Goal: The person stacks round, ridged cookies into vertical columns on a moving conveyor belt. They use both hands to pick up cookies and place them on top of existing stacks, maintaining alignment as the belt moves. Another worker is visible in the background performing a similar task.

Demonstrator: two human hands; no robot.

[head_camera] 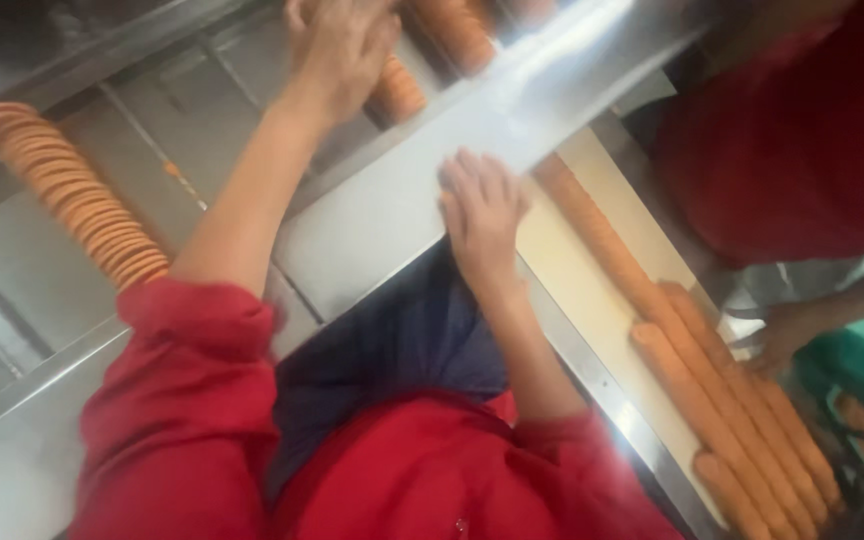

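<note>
My left hand [337, 50] reaches to the top of the view and lies over a row of round orange biscuits [399, 92] standing on edge in a steel channel. Its fingertips run out of frame, so its grip is unclear. My right hand [482, 210] rests flat with fingers spread on a sloping steel ledge [392, 200] and holds nothing. Both arms wear red sleeves.
A long curved row of biscuits [72, 190] lies in a steel channel at left. More biscuit rows [712, 390] lie side by side on a cream tray [582, 290] at right. Another person in red stands at top right, with a hand [782, 340] near those rows.
</note>
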